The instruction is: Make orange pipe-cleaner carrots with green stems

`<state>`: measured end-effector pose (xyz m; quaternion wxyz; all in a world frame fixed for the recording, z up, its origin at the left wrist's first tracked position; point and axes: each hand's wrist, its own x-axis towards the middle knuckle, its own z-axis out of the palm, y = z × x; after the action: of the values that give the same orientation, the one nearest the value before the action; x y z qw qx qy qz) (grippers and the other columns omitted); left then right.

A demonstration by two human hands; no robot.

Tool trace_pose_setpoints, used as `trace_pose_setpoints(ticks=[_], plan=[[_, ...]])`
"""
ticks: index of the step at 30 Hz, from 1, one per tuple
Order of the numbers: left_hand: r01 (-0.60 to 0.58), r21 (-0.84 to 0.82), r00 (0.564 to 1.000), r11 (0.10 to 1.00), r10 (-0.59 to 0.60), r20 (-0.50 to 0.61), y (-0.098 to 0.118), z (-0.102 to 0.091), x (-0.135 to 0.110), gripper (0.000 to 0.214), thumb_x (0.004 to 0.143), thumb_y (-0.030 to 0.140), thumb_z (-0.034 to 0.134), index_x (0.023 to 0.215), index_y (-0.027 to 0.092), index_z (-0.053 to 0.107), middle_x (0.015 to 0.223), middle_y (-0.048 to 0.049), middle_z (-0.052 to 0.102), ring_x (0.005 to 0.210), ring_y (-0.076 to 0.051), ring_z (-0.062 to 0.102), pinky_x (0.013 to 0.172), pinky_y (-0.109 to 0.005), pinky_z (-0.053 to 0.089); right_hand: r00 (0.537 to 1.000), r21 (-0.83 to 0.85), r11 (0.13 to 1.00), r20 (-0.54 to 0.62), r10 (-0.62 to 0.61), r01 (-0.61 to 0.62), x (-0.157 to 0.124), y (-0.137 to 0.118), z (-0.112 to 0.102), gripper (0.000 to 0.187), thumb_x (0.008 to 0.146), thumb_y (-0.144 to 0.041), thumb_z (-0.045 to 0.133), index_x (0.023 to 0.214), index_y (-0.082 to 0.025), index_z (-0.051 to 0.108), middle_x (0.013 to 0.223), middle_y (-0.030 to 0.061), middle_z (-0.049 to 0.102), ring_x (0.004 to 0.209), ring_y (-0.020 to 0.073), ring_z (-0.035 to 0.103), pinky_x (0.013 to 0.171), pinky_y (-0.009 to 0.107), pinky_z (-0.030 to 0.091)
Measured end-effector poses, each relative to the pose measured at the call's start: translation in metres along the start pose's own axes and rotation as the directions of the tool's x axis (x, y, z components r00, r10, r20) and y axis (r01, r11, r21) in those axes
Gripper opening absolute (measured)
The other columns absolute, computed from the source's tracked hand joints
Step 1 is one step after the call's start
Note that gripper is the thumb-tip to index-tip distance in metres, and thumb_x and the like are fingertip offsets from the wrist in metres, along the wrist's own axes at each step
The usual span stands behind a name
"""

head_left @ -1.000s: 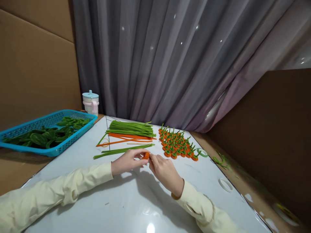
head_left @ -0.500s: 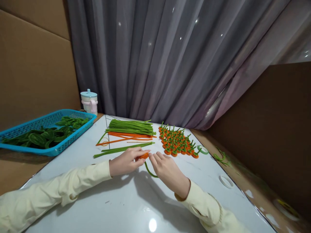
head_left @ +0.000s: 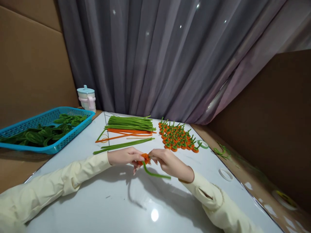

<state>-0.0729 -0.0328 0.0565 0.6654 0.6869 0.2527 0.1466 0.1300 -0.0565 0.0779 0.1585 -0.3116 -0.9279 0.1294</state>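
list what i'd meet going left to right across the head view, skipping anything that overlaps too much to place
Blue basket → left hand → orange piece → right hand → green ring → white ring → yellow-and-white round item

Orange piece (head_left: 146, 158), green stem (head_left: 156, 175) — blue basket (head_left: 54, 148) — bright-flecked grey curtain (head_left: 136, 58).
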Motion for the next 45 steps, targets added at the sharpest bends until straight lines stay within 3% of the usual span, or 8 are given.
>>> trace_pose_setpoints(ticks=[3, 8, 12, 17, 20, 30, 39, 45], plan=[[-0.002, 0.001, 1.000, 1.000, 0.002, -0.003, 0.000, 0.000, 0.001, 0.032, 0.080, 0.044, 0.053, 0.070, 0.014, 0.056, 0.059, 0.0022, 0.050, 0.051, -0.008, 0.047, 0.052, -0.022, 0.041, 0.997, 0.120, 0.990, 0.037, 0.063, -0.067, -0.001, 0.000, -0.001, 0.026, 0.069, 0.007, 0.038, 0.076, -0.015, 0.051, 0.061, -0.0038, 0.049, 0.052, 0.0077, 0.041, 0.052, 0.017, 0.032], [-0.001, 0.231, 0.980, 0.973, 0.047, -0.195, 0.003, 0.008, 0.002, 0.030, 0.083, 0.043, 0.050, 0.078, 0.014, 0.056, 0.059, 0.0025, 0.053, 0.055, -0.010, 0.054, 0.057, -0.022, 0.045, 0.977, -0.048, 0.976, -0.052, 0.208, -0.210, -0.004, -0.007, 0.011, 0.025, 0.061, 0.007, 0.041, 0.069, -0.016, 0.048, 0.060, -0.0033, 0.048, 0.051, 0.0086, 0.039, 0.049, 0.018, 0.028], [0.012, 0.168, 0.975, 0.986, 0.026, -0.221, 0.004, 0.011, 0.004, 0.034, 0.083, 0.046, 0.047, 0.079, 0.013, 0.053, 0.068, -0.0004, 0.058, 0.055, -0.011, 0.058, 0.051, -0.023, 0.047, 0.967, 0.013, 0.968, -0.058, 0.249, -0.249, -0.003, -0.005, 0.014, 0.022, 0.072, 0.003, 0.041, 0.075, -0.015, 0.052, 0.065, 0.0001, 0.056, 0.054, 0.0097, 0.047, 0.052, 0.019, 0.031], [0.026, 0.038, 0.983, 0.999, -0.018, -0.183, -0.003, 0.008, 0.007, 0.035, 0.084, 0.048, 0.044, 0.083, 0.014, 0.050, 0.073, -0.0030, 0.062, 0.051, -0.010, 0.057, 0.046, -0.020, 0.044, 0.943, 0.218, 0.918, 0.105, 0.316, -0.332, 0.003, 0.004, 0.005, 0.023, 0.079, -0.001, 0.038, 0.067, -0.014, 0.053, 0.055, -0.0014, 0.055, 0.047, 0.0077, 0.044, 0.051, 0.018, 0.032], [0.041, -0.028, 0.988, 0.999, -0.045, -0.148, -0.008, 0.007, 0.009, 0.035, 0.085, 0.048, 0.043, 0.085, 0.014, 0.048, 0.077, -0.0059, 0.064, 0.051, -0.010, 0.056, 0.041, -0.019, 0.041, 0.947, 0.281, 0.905, 0.136, 0.292, -0.320, 0.005, 0.004, 0.003, 0.022, 0.071, 0.002, 0.039, 0.063, -0.015, 0.050, 0.054, -0.0026, 0.055, 0.048, 0.0073, 0.044, 0.051, 0.017, 0.031], [-0.009, -0.044, 0.990, 0.999, 0.003, -0.140, -0.012, 0.008, 0.008, 0.033, 0.088, 0.045, 0.038, 0.085, 0.014, 0.048, 0.080, -0.0062, 0.062, 0.056, -0.010, 0.054, 0.044, -0.020, 0.044, 0.961, 0.164, 0.951, -0.043, 0.274, -0.264, -0.001, 0.002, 0.020, 0.025, 0.054, 0.006, 0.038, 0.062, -0.017, 0.043, 0.050, -0.0072, 0.039, 0.046, 0.0071, 0.032, 0.048, 0.018, 0.022], [-0.034, -0.093, 0.993, 0.995, 0.022, -0.120, -0.017, 0.010, 0.008, 0.035, 0.088, 0.047, 0.037, 0.083, 0.014, 0.048, 0.079, -0.0055, 0.061, 0.054, -0.010, 0.053, 0.044, -0.020, 0.042, 0.950, 0.182, 0.942, -0.085, 0.302, -0.283, 0.001, 0.005, 0.029, 0.024, 0.057, 0.004, 0.039, 0.067, -0.016, 0.047, 0.052, -0.0050, 0.043, 0.047, 0.0085, 0.035, 0.049, 0.018, 0.025], [0.010, -0.058, 0.978, 0.998, -0.022, -0.208, -0.019, 0.006, 0.011, 0.035, 0.087, 0.048, 0.040, 0.085, 0.014, 0.047, 0.073, -0.0054, 0.063, 0.053, -0.010, 0.054, 0.045, -0.021, 0.043, 0.966, 0.156, 0.960, -0.080, 0.245, -0.231, 0.000, 0.008, 0.032, 0.024, 0.062, 0.005, 0.037, 0.070, -0.016, 0.048, 0.055, -0.0036, 0.046, 0.048, 0.0087, 0.035, 0.050, 0.019, 0.027]])
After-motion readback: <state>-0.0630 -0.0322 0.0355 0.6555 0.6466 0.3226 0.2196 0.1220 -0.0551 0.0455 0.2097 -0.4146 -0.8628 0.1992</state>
